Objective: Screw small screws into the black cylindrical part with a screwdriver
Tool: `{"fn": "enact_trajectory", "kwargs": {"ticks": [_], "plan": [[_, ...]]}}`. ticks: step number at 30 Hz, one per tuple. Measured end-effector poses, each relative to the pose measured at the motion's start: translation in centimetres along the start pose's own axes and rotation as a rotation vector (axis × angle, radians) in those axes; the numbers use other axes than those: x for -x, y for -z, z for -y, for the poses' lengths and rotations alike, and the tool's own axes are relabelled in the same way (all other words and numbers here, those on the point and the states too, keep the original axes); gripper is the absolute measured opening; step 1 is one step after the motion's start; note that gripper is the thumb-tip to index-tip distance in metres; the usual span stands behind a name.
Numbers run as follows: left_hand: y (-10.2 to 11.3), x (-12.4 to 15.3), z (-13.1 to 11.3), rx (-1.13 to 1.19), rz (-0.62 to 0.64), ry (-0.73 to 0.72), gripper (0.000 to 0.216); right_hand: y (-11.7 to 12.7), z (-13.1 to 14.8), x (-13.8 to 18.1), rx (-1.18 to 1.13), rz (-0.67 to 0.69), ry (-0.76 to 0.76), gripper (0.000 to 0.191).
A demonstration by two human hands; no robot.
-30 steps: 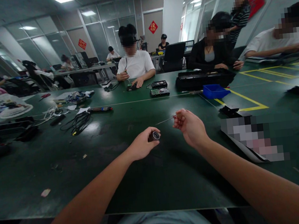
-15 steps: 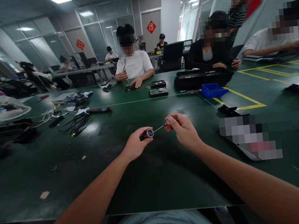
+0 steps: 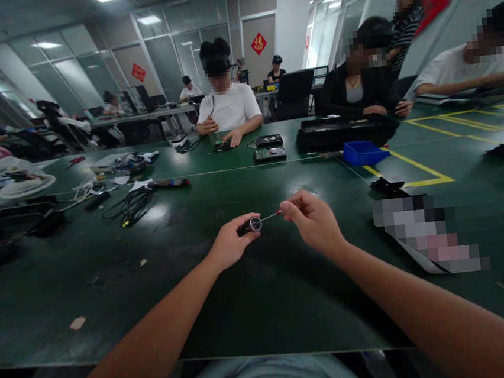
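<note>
My left hand (image 3: 230,241) is closed around a dark cylindrical part (image 3: 243,228), whose round, silver-rimmed end faces right. In my right hand (image 3: 315,218) is a screwdriver (image 3: 269,217) with a reddish handle, pinched between thumb and fingers. Its thin metal shaft points left, and the tip is at the open end of the cylinder. Whether the tip touches anything inside is too small to tell. Both hands are above the green table (image 3: 291,322), and my fingers hide most of the handle and part of the cylinder.
A black cable (image 3: 131,208) and a dark pen-shaped tool (image 3: 169,184) lie ahead on the left. Farther off are circuit boards (image 3: 270,154), a long black housing (image 3: 345,134) and a blue tray (image 3: 364,153). A blurred-out item (image 3: 426,234) lies right. Across the table a person (image 3: 229,108) works.
The screwdriver's angle has flattened slightly, and my right hand has turned a little around the handle. My left hand keeps its hold on the cylinder. The whole view has shifted slightly.
</note>
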State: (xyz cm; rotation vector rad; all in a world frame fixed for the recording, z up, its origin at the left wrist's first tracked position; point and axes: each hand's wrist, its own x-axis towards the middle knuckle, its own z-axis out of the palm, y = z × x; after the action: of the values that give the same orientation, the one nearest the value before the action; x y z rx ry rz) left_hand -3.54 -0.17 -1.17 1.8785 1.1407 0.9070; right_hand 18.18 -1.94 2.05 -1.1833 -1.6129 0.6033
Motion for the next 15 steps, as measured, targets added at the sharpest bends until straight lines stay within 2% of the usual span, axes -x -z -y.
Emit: {"fn": "enact_trajectory", "kwargs": {"ticks": [4,9,15], "plan": [[0.06,0.00,0.14,0.000,0.000,-0.002,0.044,0.30,0.11,-0.07,0.096,0.009,0.028,0.034],[0.14,-0.15,0.24,0.007,-0.013,0.001,0.043,0.23,-0.18,0.02,0.036,0.068,0.071,0.019],[0.21,-0.28,0.10,0.017,-0.029,0.031,0.044,0.32,-0.25,0.11,-0.019,0.164,0.125,0.014]]}}
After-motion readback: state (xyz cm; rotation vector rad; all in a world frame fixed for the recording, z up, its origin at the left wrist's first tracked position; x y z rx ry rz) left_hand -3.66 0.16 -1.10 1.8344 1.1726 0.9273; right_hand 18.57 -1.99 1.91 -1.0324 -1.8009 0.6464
